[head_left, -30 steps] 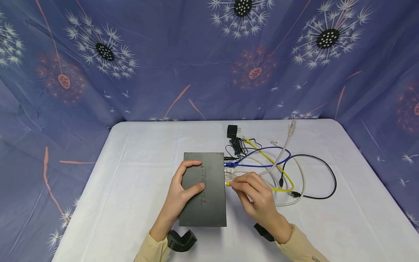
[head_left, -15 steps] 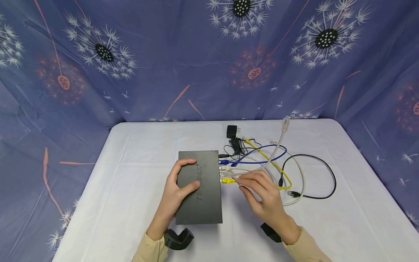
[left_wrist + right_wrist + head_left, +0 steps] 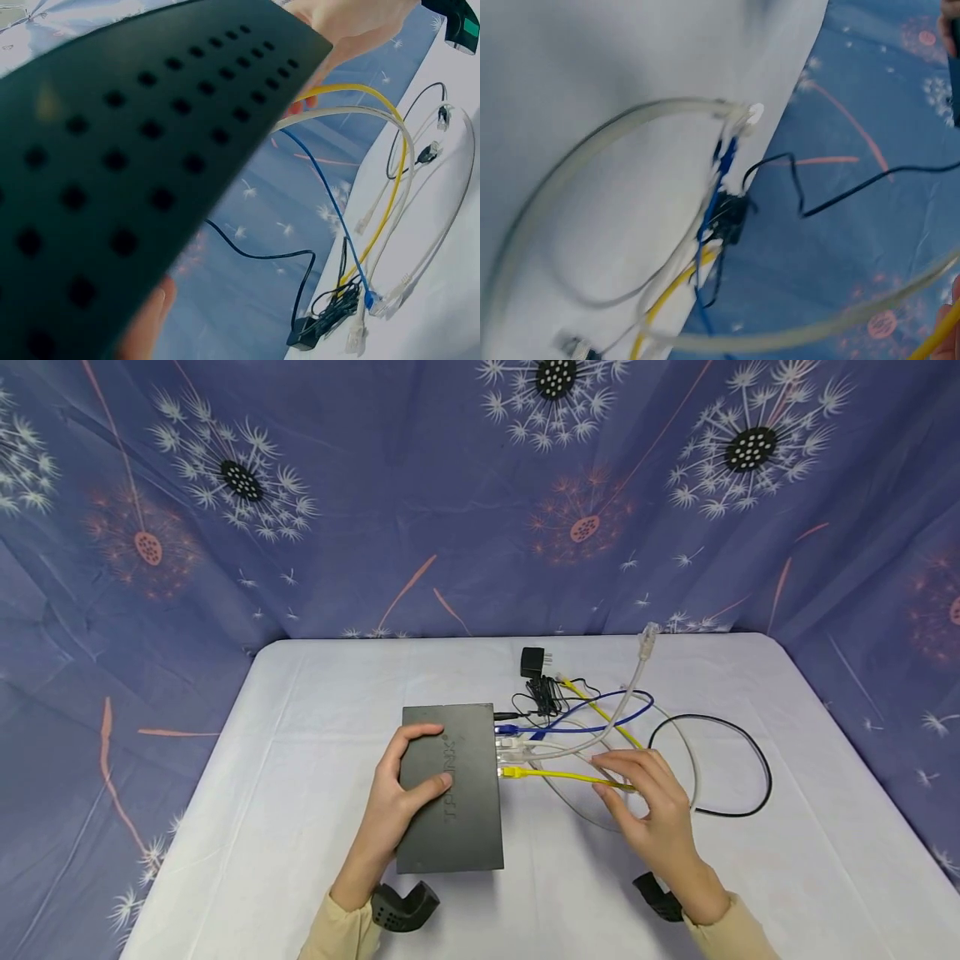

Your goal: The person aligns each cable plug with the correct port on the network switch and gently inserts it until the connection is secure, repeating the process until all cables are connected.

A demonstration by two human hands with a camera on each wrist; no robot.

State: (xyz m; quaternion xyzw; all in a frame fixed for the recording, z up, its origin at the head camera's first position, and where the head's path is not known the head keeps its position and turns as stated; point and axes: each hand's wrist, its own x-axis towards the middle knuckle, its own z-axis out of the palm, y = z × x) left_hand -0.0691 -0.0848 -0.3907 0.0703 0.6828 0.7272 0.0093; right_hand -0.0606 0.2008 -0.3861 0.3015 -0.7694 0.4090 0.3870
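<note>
My left hand (image 3: 393,802) grips a black TP-Link network switch (image 3: 468,835), thumb on its top face; the left wrist view shows its vent-holed underside (image 3: 135,150), tilted and close. Along the switch's right side, a blue plug (image 3: 507,729), clear and white plugs (image 3: 512,752) and a yellow plug (image 3: 512,772) sit in a row, with a black power lead (image 3: 507,716) above them. My right hand (image 3: 660,806) is to the right, thumb and fingertips apart, and the yellow network cable (image 3: 562,776) passes between them. Blur softens the right wrist view.
Behind the switch lies a black power adapter (image 3: 532,662) with its bundled lead. A grey cable rises to a loose clear plug (image 3: 648,642). A black cable (image 3: 768,768) loops at the right on the white-covered table (image 3: 300,735). A dandelion-patterned blue curtain (image 3: 360,510) hangs behind.
The right hand has let go of the yellow plug and moved right along its cable, uncovering the plug at the switch. The left hand has shifted the switch slightly left.
</note>
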